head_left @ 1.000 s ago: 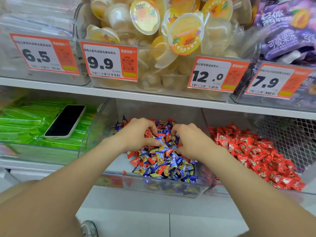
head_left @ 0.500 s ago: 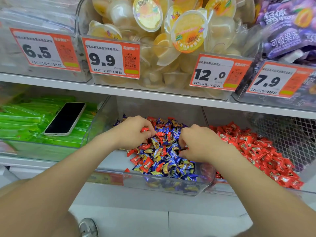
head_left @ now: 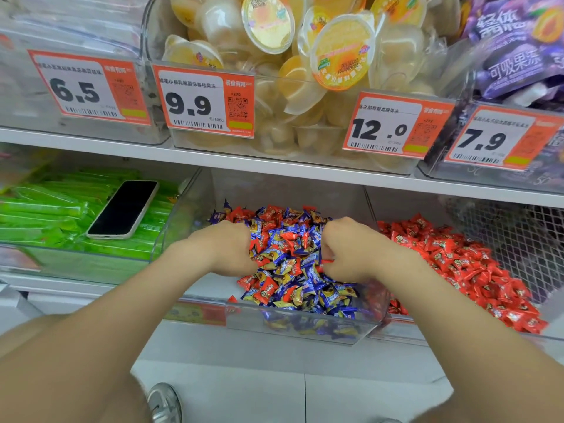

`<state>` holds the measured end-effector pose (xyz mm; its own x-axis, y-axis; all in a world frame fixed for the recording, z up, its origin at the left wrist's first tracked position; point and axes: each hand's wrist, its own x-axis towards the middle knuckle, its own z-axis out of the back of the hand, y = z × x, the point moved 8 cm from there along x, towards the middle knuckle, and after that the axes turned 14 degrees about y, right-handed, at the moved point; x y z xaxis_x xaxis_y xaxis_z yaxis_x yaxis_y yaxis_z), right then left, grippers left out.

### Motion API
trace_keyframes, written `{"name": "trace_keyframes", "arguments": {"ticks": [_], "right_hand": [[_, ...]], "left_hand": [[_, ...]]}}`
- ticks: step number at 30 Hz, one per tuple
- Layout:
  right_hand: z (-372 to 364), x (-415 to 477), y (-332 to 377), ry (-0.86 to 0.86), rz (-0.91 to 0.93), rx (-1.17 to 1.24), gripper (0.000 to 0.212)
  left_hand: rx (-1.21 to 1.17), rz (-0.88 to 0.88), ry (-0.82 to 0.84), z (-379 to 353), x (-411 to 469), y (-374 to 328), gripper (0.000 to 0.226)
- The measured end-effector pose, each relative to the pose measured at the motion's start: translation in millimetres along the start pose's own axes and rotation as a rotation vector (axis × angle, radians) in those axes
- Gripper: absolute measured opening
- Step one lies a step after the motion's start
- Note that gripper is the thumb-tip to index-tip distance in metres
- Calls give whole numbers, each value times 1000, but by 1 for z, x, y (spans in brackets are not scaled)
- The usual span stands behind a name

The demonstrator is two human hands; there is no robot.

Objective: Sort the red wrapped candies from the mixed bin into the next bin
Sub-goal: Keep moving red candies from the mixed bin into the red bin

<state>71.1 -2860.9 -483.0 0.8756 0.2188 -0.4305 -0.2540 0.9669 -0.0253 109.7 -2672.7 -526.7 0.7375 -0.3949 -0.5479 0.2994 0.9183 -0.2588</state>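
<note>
Both hands are down in the clear plastic mixed bin point(head_left: 305, 329) on the lower shelf, centre of view, which is loaded with red and blue foil-wrapped candies point(head_left: 293, 279). Left hand point(head_left: 227, 248): knuckles up, fingers curled under, tips buried in the left side of the pile; can't tell whether it holds anything. Right hand point(head_left: 351, 251): also curled, on the right side of the pile, with a sliver of a red wrapped candy point(head_left: 327, 261) showing between thumb and fingers, so it grips that one. The hands are apart, with a ridge of candies between them. The next bin point(head_left: 403, 331) is the clear one just to the right, side by side with the mixed bin; it carries a pile of all-red wrapped candies point(head_left: 457, 264), with black wire mesh point(head_left: 518, 236) behind the pile. To the left, another clear bin holds bright green stick packs point(head_left: 45, 215), and a black-screened phone in a white case point(head_left: 122, 209) lies flat on top of them. The upper shelf point(head_left: 274, 166) carries clear bins of yellow jelly cups point(head_left: 341, 53) and purple pouches point(head_left: 512, 56). Orange-and-white price tags on their fronts read 6.5 point(head_left: 76, 90), 9.9 point(head_left: 189, 103), 12.0 point(head_left: 378, 129) and 7.9 point(head_left: 482, 141). A grey shoe point(head_left: 164, 401) shows on the white floor at the bottom edge.
</note>
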Motion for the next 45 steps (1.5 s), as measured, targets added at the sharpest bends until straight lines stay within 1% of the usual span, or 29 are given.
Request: {"name": "trace_keyframes", "arguments": {"ticks": [1,2,4,5,9,11,14,15,18,19,21,23,24,25,26,27,28,30,32,34,35,36,38,39,40,41,43,45], "right_hand": [[3,-2,-1,-21,35,76,22],[6,-5,-3,-39,61,155,20],[11,-15,-1,-68,124,274,11],[13,-19,3,-71,158,307,11],[6,-17,20,-28,235,415,18],[8,-15,27,-33,231,441,14],[9,-11,28,-39,186,497,30],[9,-10,29,-30,182,502,31],[13,-7,26,-46,187,562,18],[16,-6,22,-95,168,583,24],[26,-5,9,-255,88,566,33],[34,-7,-2,-397,20,521,31],[34,-6,-5,-419,9,496,28],[31,-2,-5,-395,12,462,24],[24,3,-3,-330,15,413,19],[17,9,0,-263,18,354,22],[13,13,2,-217,19,302,33],[13,18,8,-210,36,251,52],[15,21,16,-211,67,189,63],[10,27,24,-146,64,88,68],[6,29,26,-108,48,47,67],[3,31,27,-89,30,23,61],[4,35,27,-127,12,12,36],[6,36,26,-158,6,25,24],[8,37,24,-178,-4,51,16],[9,37,22,-189,-13,83,13],[10,35,16,-187,-17,145,12],[12,31,9,-196,-8,218,15]], "left_hand": [[44,44,52,-5,0,3,50],[80,73,113,-10,0,6,55],[134,96,229,-21,1,5,51],[157,105,265,-25,2,4,47],[297,143,313,-32,0,-3,52],[311,149,326,-34,-1,-2,42],[143,104,299,-28,-1,4,26],[84,67,269,-24,0,5,25],[-21,-28,134,-12,1,8,22],[-33,-47,92,-8,0,9,22],[-67,-67,51,-5,-1,8,22],[-88,-81,22,-3,-2,7,22],[-101,-96,-8,0,-3,6,22],[-124,-118,-51,4,-3,3,22],[-160,-141,-97,7,-4,1,21],[-198,-161,-132,10,-4,-1,19],[-233,-175,-153,11,-4,-2,14],[-236,-169,-153,10,-4,-1,9],[-162,-112,-90,4,-4,2,20],[-106,-52,-14,-2,-1,6,43],[-93,-32,29,-5,0,7,50],[-84,-23,80,-9,2,8,48],[-63,9,184,-20,5,14,23],[-53,29,225,-24,6,18,21],[-30,51,258,-27,6,21,27],[1,78,283,-29,4,24,28],[102,108,296,-29,0,24,16],[203,132,302,-29,-3,22,32]]}}
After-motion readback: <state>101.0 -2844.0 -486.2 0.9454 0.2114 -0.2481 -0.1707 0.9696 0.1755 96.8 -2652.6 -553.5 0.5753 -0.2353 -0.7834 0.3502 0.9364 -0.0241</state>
